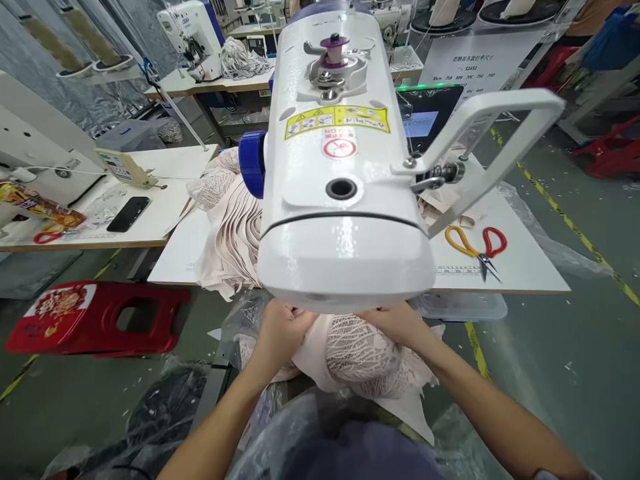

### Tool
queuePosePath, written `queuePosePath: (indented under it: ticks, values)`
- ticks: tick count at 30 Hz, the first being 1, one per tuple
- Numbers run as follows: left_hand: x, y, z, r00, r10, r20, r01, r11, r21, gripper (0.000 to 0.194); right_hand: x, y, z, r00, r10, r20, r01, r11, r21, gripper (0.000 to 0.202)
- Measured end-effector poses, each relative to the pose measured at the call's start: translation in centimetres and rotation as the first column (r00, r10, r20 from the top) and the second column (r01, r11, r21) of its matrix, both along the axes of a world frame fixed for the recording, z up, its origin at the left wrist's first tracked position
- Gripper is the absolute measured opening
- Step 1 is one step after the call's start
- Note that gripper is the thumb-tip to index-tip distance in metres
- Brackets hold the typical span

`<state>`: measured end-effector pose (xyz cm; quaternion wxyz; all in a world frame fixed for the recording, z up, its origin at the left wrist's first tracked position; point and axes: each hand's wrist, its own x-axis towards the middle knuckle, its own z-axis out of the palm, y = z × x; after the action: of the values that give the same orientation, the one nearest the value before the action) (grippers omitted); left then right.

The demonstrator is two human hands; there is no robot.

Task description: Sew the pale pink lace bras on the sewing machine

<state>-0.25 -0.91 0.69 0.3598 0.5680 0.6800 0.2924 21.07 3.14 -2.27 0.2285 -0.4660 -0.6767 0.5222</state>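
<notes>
A white sewing machine (345, 247) fills the middle of the view and covers my fingertips. Below its head on the left, my left hand (286, 330) has its fingers closed on pale pink lace fabric (357, 350). My right hand (395, 323) lies at the fabric's upper right edge, its fingertips hidden under the machine head. The fabric hangs bunched between both hands, over the front edge and my lap. Left of the machine, a stack of pale pink fabric pieces (235, 233) rests on the white table.
Yellow-and-red-handled scissors (483, 253) lie on the right of the white table (525, 267). A black phone (129, 214) is on the left table. A red stool (100, 317) stands on the floor at left. A grey bar handle (500, 167) juts from the machine.
</notes>
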Motion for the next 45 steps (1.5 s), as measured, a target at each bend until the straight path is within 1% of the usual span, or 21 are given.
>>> queuePosePath:
  ticks: [3, 5, 7, 11, 13, 14, 16, 18, 20, 23, 26, 29, 32, 35, 38, 39, 40, 41, 42, 44, 45]
  values:
    - [0.2, 0.5, 0.1, 1.0, -0.026, 0.014, 0.025, 0.997, 0.079, 0.024, 0.0, 0.7, -0.3, 1.0, 0.008, -0.003, -0.008, 1.0, 0.004, 0.038]
    - [0.3, 0.7, 0.4, 0.999, -0.04, 0.027, 0.035, 0.988, 0.149, 0.017, 0.0, 1.0, -0.5, 1.0, 0.011, -0.008, -0.011, 1.0, -0.002, 0.036]
    - [0.4, 0.8, 0.6, 0.998, -0.051, 0.03, 0.045, 0.983, 0.177, 0.016, 0.2, 1.0, -0.6, 0.999, 0.007, -0.032, -0.008, 1.0, -0.013, 0.037]
    - [0.2, 0.5, 0.6, 0.998, -0.051, -0.022, 0.053, 0.996, 0.072, 0.026, 0.8, 0.1, -1.8, 0.993, -0.038, -0.11, 0.026, 0.994, -0.109, 0.044]
    - [-0.1, 0.3, 0.4, 0.997, -0.051, -0.057, 0.052, 0.998, 0.018, 0.034, 1.0, -1.1, -3.2, 0.983, -0.02, -0.183, -0.016, 0.981, -0.191, 0.056]
    - [-0.2, 0.2, 0.3, 0.996, -0.052, -0.068, 0.052, 0.999, 0.003, 0.037, 1.1, -1.8, -4.0, 0.971, 0.017, -0.24, -0.072, 0.972, -0.222, 0.064]
    - [-0.6, 0.2, 0.1, 0.995, -0.048, -0.087, 0.047, 0.999, -0.009, 0.041, 1.1, -3.5, -5.6, 0.929, 0.116, -0.351, -0.217, 0.94, -0.263, 0.075]
    - [-0.8, 0.1, 0.1, 0.994, -0.026, -0.107, 0.025, 1.0, -0.008, 0.042, 1.3, -5.1, -7.0, 0.891, 0.181, -0.416, -0.331, 0.885, -0.326, 0.068]
    - [-0.9, 0.1, 0.1, 0.992, -0.012, -0.126, 0.009, 1.0, -0.023, 0.044, 1.7, -6.4, -7.9, 0.887, 0.138, -0.44, -0.341, 0.839, -0.424, 0.05]
    - [-0.7, 0.0, 0.4, 0.992, -0.025, -0.127, 0.021, 0.999, -0.029, 0.045, 2.9, -7.7, -8.7, 0.906, -0.025, -0.422, -0.24, 0.79, -0.564, 0.041]
    - [-0.3, -0.2, 0.6, 0.994, -0.052, -0.101, 0.053, 0.999, 0.001, 0.041, 4.2, -8.2, -8.4, 0.904, -0.157, -0.398, -0.15, 0.755, -0.638, 0.044]
    - [-0.1, -0.2, 0.6, 0.995, -0.034, -0.089, 0.033, 0.999, -0.014, 0.042, 4.9, -8.2, -7.0, 0.869, -0.21, -0.448, -0.13, 0.776, -0.617, 0.041]
    - [-0.3, -0.1, 0.3, 0.994, -0.014, -0.107, 0.015, 1.0, 0.006, 0.035, 5.6, -8.2, -5.4, 0.862, -0.155, -0.482, -0.152, 0.829, -0.538, 0.039]
    - [-0.9, -0.6, -0.1, 0.984, -0.036, -0.173, 0.064, 0.985, 0.161, 0.022, 6.6, -8.1, -4.3, 0.896, -0.081, -0.436, -0.137, 0.885, -0.445, 0.043]
    - [-0.5, -2.2, -0.1, 0.956, 0.034, -0.29, 0.096, 0.903, 0.42, 0.009, 7.4, -7.7, -3.0, 0.938, -0.007, -0.348, -0.113, 0.939, -0.324, 0.049]
    - [0.0, -2.9, 0.2, 0.953, 0.035, -0.302, 0.124, 0.862, 0.491, 0.006, 7.5, -7.5, -2.3, 0.945, 0.035, -0.324, -0.127, 0.956, -0.266, 0.05]
    - [0.7, -3.7, 0.6, 0.956, -0.007, -0.295, 0.175, 0.816, 0.55, 0.009, 7.5, -7.2, -1.4, 0.948, 0.095, -0.304, -0.161, 0.966, -0.201, 0.051]
    - [1.6, -4.4, 1.1, 0.955, -0.102, -0.277, 0.255, 0.756, 0.603, 0.016, 7.3, -6.9, -0.4, 0.941, 0.172, -0.291, -0.216, 0.968, -0.126, 0.051]
    - [2.5, -5.1, 1.6, 0.934, -0.233, -0.272, 0.356, 0.678, 0.643, 0.025, 6.9, -6.7, 0.7, 0.926, 0.259, -0.274, -0.284, 0.957, -0.056, 0.05]
    - [4.3, -5.9, 2.6, 0.811, -0.484, -0.33, 0.563, 0.492, 0.663, 0.044, 5.9, -6.4, 3.2, 0.882, 0.428, -0.199, -0.429, 0.902, 0.04, 0.042]
    - [4.9, -6.1, 3.0, 0.735, -0.569, -0.37, 0.648, 0.427, 0.631, 0.053, 5.4, -6.4, 4.3, 0.849, 0.508, -0.142, -0.505, 0.861, 0.062, 0.036]
